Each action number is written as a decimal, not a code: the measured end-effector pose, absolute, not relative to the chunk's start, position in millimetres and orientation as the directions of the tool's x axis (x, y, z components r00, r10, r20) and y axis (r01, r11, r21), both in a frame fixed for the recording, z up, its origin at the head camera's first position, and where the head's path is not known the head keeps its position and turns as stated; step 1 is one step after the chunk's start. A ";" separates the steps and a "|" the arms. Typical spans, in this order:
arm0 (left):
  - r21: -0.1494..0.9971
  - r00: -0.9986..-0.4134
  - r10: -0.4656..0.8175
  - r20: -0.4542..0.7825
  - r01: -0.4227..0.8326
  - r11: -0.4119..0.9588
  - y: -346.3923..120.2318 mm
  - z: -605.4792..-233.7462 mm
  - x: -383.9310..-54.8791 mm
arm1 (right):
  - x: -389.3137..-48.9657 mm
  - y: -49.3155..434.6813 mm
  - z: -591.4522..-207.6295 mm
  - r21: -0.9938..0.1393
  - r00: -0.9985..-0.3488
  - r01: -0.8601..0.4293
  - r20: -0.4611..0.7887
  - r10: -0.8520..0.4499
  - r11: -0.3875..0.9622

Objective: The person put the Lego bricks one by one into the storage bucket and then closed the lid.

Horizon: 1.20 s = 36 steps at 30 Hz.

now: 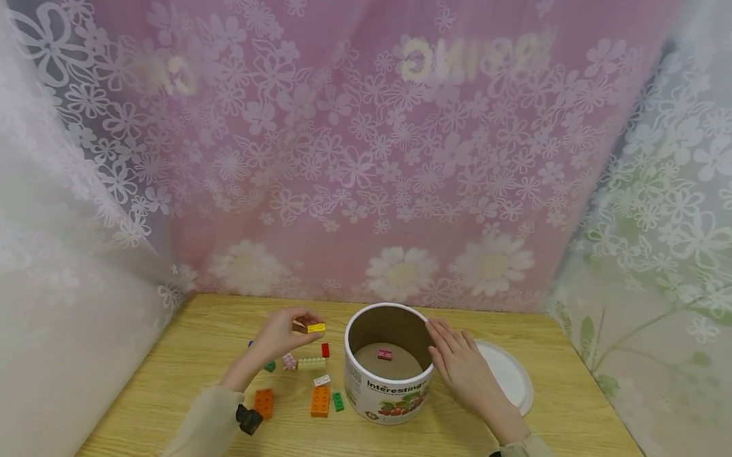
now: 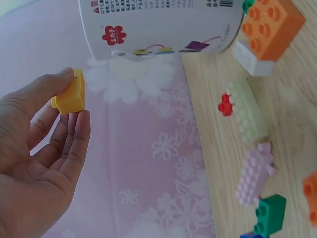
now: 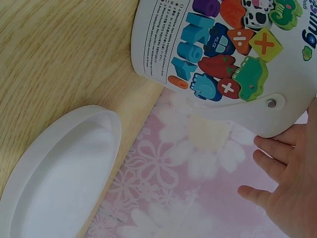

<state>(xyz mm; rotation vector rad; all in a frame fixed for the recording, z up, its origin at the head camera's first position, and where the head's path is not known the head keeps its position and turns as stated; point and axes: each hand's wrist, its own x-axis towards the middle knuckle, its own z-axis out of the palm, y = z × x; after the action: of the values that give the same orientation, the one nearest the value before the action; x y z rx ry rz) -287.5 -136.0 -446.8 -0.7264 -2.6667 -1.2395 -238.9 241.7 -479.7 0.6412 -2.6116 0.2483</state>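
Note:
My left hand [image 1: 283, 335] pinches a yellow toy brick [image 1: 316, 328] between thumb and fingers, raised above the table to the left of a white bucket [image 1: 389, 401]. In the left wrist view the same yellow brick [image 2: 72, 94] shows at the fingertips. My right hand [image 1: 461, 365] rests with fairly straight fingers on the bucket's right rim; the right wrist view shows its fingers [image 3: 277, 148] spread against the bucket's side. Inside the bucket, on its floor, lies a pink brick [image 1: 385, 355].
Left of the bucket lie two orange bricks [image 1: 320, 402], a white brick [image 1: 322, 380], green ones [image 1: 339, 401], a red one [image 1: 326, 350], a pale yellow-green one [image 1: 312, 364] and a light pink one [image 1: 289, 361]. The white lid [image 1: 507, 374] lies right of the bucket.

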 end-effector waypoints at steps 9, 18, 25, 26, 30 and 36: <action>0.693 -0.851 0.420 0.316 0.510 0.510 -110.2 -431.9 -290.4 | -238.8 241.6 -479.6 -0.073 -0.802 -0.474 0.446 -0.397 0.877; 0.692 -0.823 0.454 0.341 0.547 0.471 -84.4 -423.2 -294.2 | -239.2 241.2 -480.1 -0.079 -0.812 -0.465 0.436 -0.389 0.882; 0.699 -0.802 0.484 0.351 0.568 0.435 -66.8 -425.1 -295.8 | -239.6 241.9 -481.1 -0.084 -0.815 -0.464 0.430 -0.388 0.882; 0.700 -0.798 0.489 0.352 0.571 0.429 -64.0 -425.6 -296.2 | -239.6 242.1 -481.2 -0.085 -0.815 -0.464 0.430 -0.387 0.882; 0.698 -0.786 0.509 0.352 0.582 0.417 -51.7 -426.7 -297.8 | -239.0 242.2 -481.0 -0.087 -0.820 -0.460 0.422 -0.386 0.883; 0.668 -0.764 0.532 0.365 0.613 0.422 -32.7 -430.6 -303.0 | -239.0 242.1 -480.2 -0.081 -0.818 -0.461 0.425 -0.388 0.883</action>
<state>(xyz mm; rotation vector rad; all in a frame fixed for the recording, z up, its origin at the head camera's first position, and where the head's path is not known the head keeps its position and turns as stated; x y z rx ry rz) -303.0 -32.7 -430.6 -1.0371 -2.5659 -1.2683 -239.0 242.1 -480.2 0.6249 -2.6496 0.2524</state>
